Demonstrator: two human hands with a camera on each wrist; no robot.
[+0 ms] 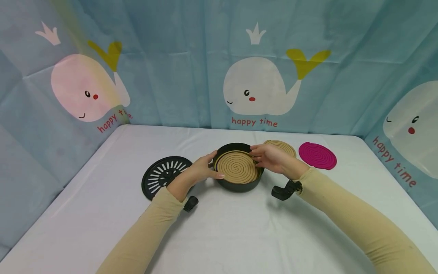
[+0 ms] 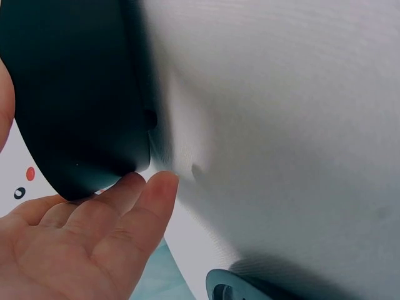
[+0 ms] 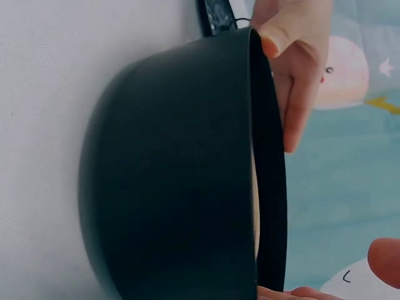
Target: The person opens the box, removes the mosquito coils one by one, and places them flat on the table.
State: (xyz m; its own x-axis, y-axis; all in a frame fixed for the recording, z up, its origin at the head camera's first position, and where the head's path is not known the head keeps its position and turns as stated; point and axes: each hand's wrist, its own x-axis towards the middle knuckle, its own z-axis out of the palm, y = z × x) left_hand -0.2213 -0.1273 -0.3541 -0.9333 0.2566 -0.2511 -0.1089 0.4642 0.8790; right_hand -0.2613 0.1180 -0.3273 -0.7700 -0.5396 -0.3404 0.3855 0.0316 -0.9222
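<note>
A round black mosquito coil holder (image 1: 239, 187) stands on the white table, with a tan mosquito coil (image 1: 237, 167) lying inside. My left hand (image 1: 202, 168) grips the holder's left side, its thumb over the front rim and its fingers along the wall. The wall fills the upper left of the left wrist view. At the right rim my right hand (image 1: 270, 158) reaches over, its fingertips near the coil's right edge. In the right wrist view its thumb (image 3: 384, 259) stands apart from the holder. The contact of those fingertips is partly hidden.
A black slotted lid (image 1: 152, 180) lies left of the holder, partly behind the left forearm. Behind the right hand lies another tan coil (image 1: 285, 145), with a magenta coil (image 1: 317, 155) to its right. A blue curtain (image 1: 191, 68) with printed whales hangs behind the table.
</note>
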